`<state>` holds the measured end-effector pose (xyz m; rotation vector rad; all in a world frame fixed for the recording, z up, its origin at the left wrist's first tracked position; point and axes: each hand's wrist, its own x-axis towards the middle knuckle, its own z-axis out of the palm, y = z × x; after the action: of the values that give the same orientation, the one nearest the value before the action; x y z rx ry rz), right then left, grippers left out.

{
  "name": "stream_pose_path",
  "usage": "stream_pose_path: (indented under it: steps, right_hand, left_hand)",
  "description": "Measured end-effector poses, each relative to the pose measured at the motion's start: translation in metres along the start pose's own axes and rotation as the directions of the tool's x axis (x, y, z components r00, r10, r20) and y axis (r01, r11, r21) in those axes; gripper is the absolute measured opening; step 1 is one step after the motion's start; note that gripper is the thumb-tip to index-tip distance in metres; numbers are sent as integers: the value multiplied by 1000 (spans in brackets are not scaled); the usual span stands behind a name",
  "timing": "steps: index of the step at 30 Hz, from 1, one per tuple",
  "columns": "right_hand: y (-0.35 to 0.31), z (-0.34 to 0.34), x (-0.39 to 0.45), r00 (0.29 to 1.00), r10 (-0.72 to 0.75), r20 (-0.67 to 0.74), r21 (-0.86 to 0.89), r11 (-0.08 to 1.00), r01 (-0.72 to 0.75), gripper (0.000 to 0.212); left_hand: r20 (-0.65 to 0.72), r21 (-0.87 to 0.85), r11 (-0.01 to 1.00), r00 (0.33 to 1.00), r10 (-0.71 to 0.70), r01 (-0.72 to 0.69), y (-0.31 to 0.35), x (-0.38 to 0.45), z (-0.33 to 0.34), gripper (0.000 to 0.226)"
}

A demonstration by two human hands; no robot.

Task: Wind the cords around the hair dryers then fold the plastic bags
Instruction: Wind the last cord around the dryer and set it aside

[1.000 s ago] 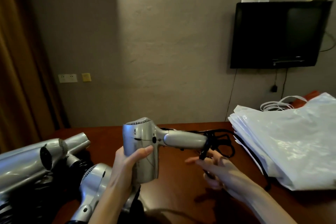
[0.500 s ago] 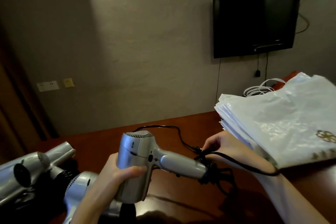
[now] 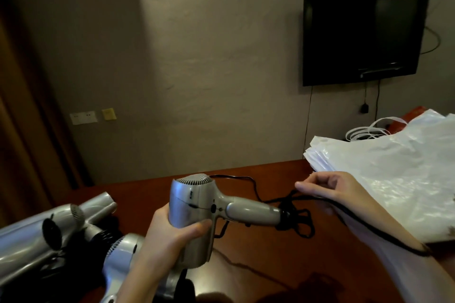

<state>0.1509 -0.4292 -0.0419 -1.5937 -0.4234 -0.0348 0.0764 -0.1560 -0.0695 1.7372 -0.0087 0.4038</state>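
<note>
Left hand, fingers wrapped round barrel of one silver hair dryer, held above tabletop. Right hand pinches its black cord, part looped at handle end. Three more dryers lie at left, possibly four; overlap obscures count. One stack of white plastic bags at right.

Left hand in a closed wrap with thumb forward, right hand raised, fingers pinched.
</note>
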Motion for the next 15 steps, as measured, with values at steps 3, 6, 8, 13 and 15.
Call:
stream_pose_path:
  steps: [3,6,8,13,15]
  right_hand:
    - [-2,2,2,997,0,-78,85,996,7,16]
    - [-1,10,2,994,68,-80,238,970,-47,18]
    - [4,20,2,990,129,-53,329,938,-105,20]
    - [17,48,-4,937,294,191,406,845,-348,16]
    - [22,58,-9,891,311,330,373,824,-426,23]
  left_hand:
    - [-154,4,999,988,32,-32,-7,5,0,70]
    - [-279,-2,998,959,54,-57,-12,5,2,68]
    - [-332,-13,998,942,53,-60,-12,4,5,69]
    - [-405,-236,971,912,-69,-32,-13,3,9,74]
    - [-367,-310,951,922,-121,2,-13,3,11,79]
